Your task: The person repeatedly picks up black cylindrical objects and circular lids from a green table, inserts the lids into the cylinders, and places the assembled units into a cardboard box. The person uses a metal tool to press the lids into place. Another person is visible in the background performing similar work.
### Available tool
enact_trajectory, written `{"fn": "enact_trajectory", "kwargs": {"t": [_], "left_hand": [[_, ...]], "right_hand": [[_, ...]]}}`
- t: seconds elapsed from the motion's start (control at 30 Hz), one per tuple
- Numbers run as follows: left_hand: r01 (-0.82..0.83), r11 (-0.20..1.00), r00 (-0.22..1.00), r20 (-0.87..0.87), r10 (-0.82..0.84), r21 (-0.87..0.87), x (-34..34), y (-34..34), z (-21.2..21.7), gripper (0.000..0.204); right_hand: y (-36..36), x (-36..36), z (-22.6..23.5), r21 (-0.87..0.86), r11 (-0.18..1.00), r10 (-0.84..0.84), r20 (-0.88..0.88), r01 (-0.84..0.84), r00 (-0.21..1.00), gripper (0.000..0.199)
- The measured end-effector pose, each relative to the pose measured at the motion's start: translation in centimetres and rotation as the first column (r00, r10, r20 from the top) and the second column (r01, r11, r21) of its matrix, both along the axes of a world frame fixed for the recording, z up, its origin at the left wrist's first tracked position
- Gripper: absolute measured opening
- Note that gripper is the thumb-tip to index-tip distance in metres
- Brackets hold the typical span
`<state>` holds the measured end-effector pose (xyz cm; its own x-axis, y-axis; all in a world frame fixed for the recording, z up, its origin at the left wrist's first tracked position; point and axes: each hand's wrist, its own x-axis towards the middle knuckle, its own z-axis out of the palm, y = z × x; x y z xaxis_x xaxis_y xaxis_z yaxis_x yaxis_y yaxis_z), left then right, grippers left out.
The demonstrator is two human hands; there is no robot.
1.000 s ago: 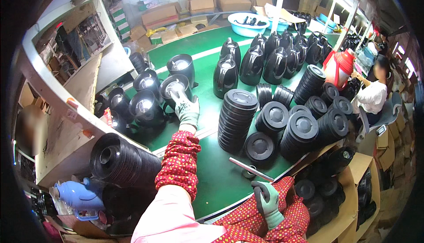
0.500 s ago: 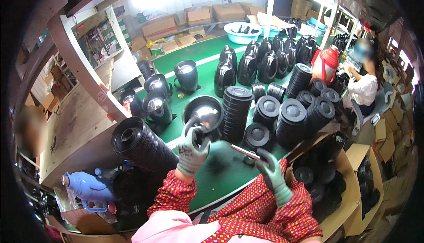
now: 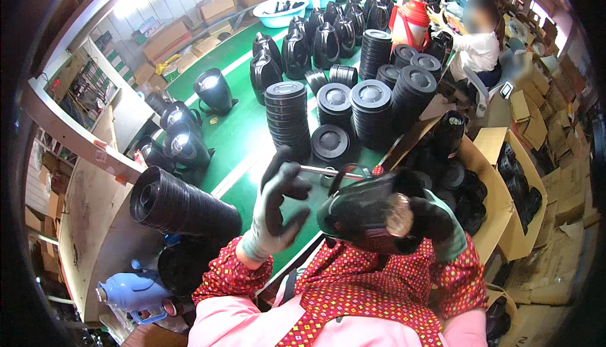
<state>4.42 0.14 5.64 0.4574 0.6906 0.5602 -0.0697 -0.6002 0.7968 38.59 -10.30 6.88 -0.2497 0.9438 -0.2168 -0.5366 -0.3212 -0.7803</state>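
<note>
A black plastic jug body (image 3: 356, 211) lies tilted on its side above my lap, with my right hand (image 3: 445, 227) closed on its right end. A tan, shiny round patch shows near that end. My left hand (image 3: 278, 211), in a pale glove with a dark palm, is raised left of the jug, its fingers apart and curved. A thin metal rod (image 3: 315, 170) runs from beside my left fingertips to behind the jug's upper side. Whether my left fingers touch the rod, or what holds its other end, I cannot tell.
Stacks of black lids (image 3: 287, 117) stand on the green table (image 3: 246, 148), with black jugs (image 3: 297, 53) behind. More jug bodies (image 3: 186, 142) are at left, beside a leaning stack of black rings (image 3: 183, 202). An open carton (image 3: 499, 217) of black parts is at right; a person (image 3: 476, 50) sits beyond.
The black jug body in front of my left hand has come off the table into my right hand, above my lap. My left hand has opened away from it. The view has shifted rightward.
</note>
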Motion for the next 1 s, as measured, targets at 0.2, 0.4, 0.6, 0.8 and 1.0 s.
{"fn": "enact_trajectory", "kwargs": {"t": [0.2, 0.4, 0.6, 0.8, 1.0], "left_hand": [[0.434, 0.737, 0.900, 0.226, -0.372, -0.518, 3.8, 0.2, -6.9, 0.104], [0.256, 0.763, 0.901, 0.432, 0.034, -0.593, 6.6, -0.3, -10.6, 0.072], [0.148, 0.877, 0.988, 0.109, -0.110, -0.457, 3.9, 2.7, -13.8, 0.074], [0.399, 0.469, 0.915, 0.377, -0.145, -0.788, 2.2, 2.5, -12.6, 0.076], [0.595, 0.215, 0.797, 0.604, -0.034, -0.774, 3.2, 3.5, -14.4, 0.065]], "right_hand": [[-4.1, 2.0, -5.0, -0.023, 0.960, -0.281, -0.022, 0.280, 0.959, 0.046], [-1.0, 0.3, -8.3, -0.076, 0.996, -0.069, -0.196, 0.055, 0.978, 0.048], [14.2, 0.7, -3.6, 0.565, 0.808, -0.466, 0.785, -0.167, 0.408, 0.067], [27.6, 1.4, -4.6, 0.358, 0.869, -0.492, 0.702, -0.341, -0.515, 0.093], [28.3, 1.9, -5.4, 0.397, 0.848, -0.527, 0.709, -0.352, -0.469, 0.088]]}}
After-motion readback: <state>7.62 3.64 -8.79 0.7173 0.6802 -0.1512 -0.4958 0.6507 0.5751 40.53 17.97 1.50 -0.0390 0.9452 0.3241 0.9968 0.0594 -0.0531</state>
